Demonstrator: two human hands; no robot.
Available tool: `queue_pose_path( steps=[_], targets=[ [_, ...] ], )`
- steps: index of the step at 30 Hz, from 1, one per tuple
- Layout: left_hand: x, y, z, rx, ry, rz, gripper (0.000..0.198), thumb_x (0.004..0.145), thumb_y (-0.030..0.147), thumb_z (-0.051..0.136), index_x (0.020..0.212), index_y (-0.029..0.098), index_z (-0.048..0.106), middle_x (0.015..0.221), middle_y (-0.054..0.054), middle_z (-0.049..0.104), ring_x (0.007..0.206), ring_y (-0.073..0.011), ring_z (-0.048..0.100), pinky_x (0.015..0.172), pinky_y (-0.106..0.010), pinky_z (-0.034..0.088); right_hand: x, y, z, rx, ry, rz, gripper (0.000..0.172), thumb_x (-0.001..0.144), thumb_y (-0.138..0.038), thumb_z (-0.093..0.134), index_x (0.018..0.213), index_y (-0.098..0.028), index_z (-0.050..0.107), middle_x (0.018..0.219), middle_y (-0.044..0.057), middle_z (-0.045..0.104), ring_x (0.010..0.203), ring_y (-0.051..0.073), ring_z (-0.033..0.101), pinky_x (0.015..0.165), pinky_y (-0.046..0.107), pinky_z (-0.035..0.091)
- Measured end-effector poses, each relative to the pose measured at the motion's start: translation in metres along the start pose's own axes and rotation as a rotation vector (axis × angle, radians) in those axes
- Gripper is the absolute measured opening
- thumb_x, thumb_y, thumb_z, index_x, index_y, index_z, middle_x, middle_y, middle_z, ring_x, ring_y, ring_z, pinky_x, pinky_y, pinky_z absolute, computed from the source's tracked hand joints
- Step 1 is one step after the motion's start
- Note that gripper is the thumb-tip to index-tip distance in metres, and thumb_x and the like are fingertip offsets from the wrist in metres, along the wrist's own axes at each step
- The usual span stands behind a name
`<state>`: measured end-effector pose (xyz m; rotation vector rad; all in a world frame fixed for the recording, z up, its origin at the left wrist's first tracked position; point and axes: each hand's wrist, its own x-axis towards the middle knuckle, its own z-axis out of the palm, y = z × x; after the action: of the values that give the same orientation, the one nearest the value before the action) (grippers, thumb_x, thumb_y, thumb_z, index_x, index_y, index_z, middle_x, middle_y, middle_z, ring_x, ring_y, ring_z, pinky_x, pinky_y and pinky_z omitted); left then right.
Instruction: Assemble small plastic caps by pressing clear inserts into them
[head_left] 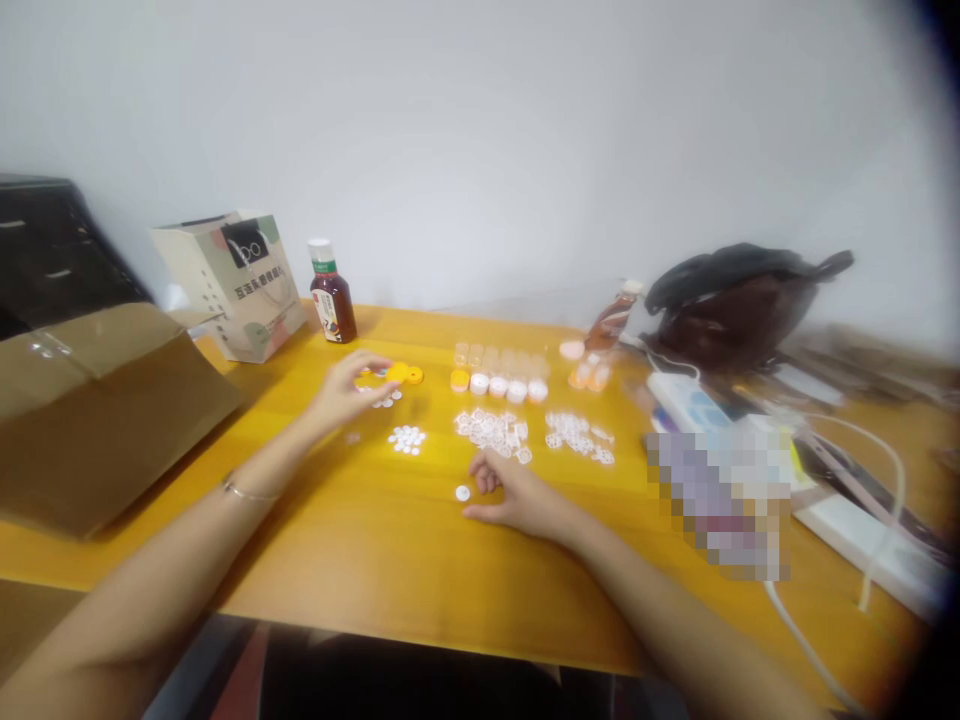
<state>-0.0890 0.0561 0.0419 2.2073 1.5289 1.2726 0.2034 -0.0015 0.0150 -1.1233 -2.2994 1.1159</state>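
Note:
My left hand (351, 388) reaches over the far left part of the table and pinches a round yellow cap (396, 373) between thumb and fingers. Beside it lies another yellow cap (414, 375), with several small white discs partly hidden under the hand. My right hand (514, 492) is near the middle, its fingers loosely curled and the thumb apart. Just left of its fingertips a single white disc (463, 493) rests on the table. Closer to the left hand is a cluster of small white discs (406, 439). Blur softens the details.
Two piles of white openwork pieces (491, 432) lie beyond my right hand, behind them a row of white caps (497, 386) and clear cups (495, 358). A dark bottle (332, 300), paper bag (255, 285) and brown bag (105, 410) stand left. Cables and a power strip (862, 545) occupy the right.

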Motion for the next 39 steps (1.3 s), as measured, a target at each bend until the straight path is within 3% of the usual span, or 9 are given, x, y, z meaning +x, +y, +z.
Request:
queue_pose_path(
  steps=[2,4,9,13,23,28,31,35,39],
  targets=[
    [0.010,-0.030,-0.016,0.118,0.114,-0.197,0.036,0.074,0.045,0.060,0.095,0.016,0.063,0.099,-0.007,0.065,0.091,-0.0199,0.059,0.081,-0.029,0.045,0.000,-0.002,-0.001,-0.015,0.005,-0.004,0.032,0.068,-0.030,0.069,0.090,-0.021,0.048,0.078,-0.001,0.050,0.071,0.013,0.049,0.066,0.026,0.043],
    [0.017,-0.058,-0.029,0.221,0.131,-0.314,0.040,0.070,0.046,0.062,0.094,0.013,0.065,0.097,-0.008,0.066,0.089,-0.0213,0.060,0.080,-0.028,0.045,-0.001,-0.003,-0.001,-0.036,0.006,-0.013,0.029,0.068,-0.030,0.069,0.088,-0.020,0.050,0.077,-0.001,0.050,0.070,0.013,0.049,0.065,0.026,0.042],
    [0.023,-0.102,-0.038,0.352,-0.048,-0.401,0.045,0.068,0.047,0.062,0.096,0.013,0.066,0.094,-0.009,0.068,0.084,-0.0227,0.062,0.073,-0.026,0.045,0.000,-0.002,0.000,-0.066,0.005,-0.032,0.024,0.070,-0.030,0.068,0.086,-0.020,0.053,0.077,-0.001,0.052,0.072,0.013,0.051,0.065,0.026,0.042],
    [0.024,-0.111,-0.028,0.350,-0.120,-0.420,0.048,0.066,0.053,0.061,0.094,0.014,0.066,0.090,-0.008,0.069,0.081,-0.0223,0.063,0.067,-0.025,0.045,0.001,0.001,0.000,-0.070,0.008,-0.037,0.023,0.069,-0.031,0.068,0.085,-0.020,0.055,0.077,-0.001,0.053,0.072,0.013,0.051,0.065,0.026,0.042],
    [0.025,-0.116,-0.021,0.327,-0.119,-0.413,0.047,0.067,0.052,0.060,0.096,0.016,0.066,0.094,-0.008,0.069,0.086,-0.0234,0.063,0.073,-0.026,0.046,0.002,0.001,0.001,-0.065,0.009,-0.032,0.023,0.070,-0.032,0.068,0.084,-0.020,0.055,0.075,-0.001,0.053,0.070,0.013,0.051,0.064,0.025,0.042],
    [0.024,-0.108,-0.020,0.352,-0.096,-0.431,0.053,0.067,0.053,0.061,0.104,0.015,0.063,0.098,-0.011,0.067,0.092,-0.0266,0.062,0.077,-0.031,0.046,0.002,0.000,0.000,-0.068,0.000,-0.019,0.023,0.069,-0.032,0.068,0.084,-0.020,0.055,0.077,-0.001,0.053,0.072,0.013,0.051,0.065,0.026,0.042],
    [0.022,-0.089,-0.021,0.406,0.070,-0.418,0.048,0.071,0.051,0.058,0.104,0.016,0.063,0.106,-0.011,0.064,0.099,-0.0284,0.058,0.082,-0.035,0.043,0.001,0.001,-0.004,-0.031,-0.025,-0.021,0.024,0.071,-0.034,0.067,0.087,-0.020,0.056,0.078,0.000,0.055,0.073,0.014,0.053,0.067,0.026,0.043],
    [0.018,-0.050,-0.018,0.307,0.188,-0.173,0.035,0.080,0.042,0.051,0.100,0.016,0.062,0.101,-0.007,0.063,0.094,-0.0210,0.058,0.087,-0.031,0.042,0.000,0.000,-0.008,0.041,-0.033,0.002,0.026,0.073,-0.040,0.064,0.087,-0.020,0.057,0.078,0.000,0.057,0.073,0.014,0.054,0.068,0.027,0.044],
    [0.002,-0.004,-0.001,0.177,0.011,0.096,0.028,0.085,0.038,0.048,0.098,0.018,0.062,0.098,-0.006,0.063,0.094,-0.0195,0.057,0.088,-0.032,0.042,0.000,-0.003,-0.012,0.069,0.028,0.006,0.026,0.074,-0.042,0.062,0.085,-0.019,0.057,0.075,0.001,0.059,0.071,0.014,0.055,0.068,0.028,0.046]
  ],
)
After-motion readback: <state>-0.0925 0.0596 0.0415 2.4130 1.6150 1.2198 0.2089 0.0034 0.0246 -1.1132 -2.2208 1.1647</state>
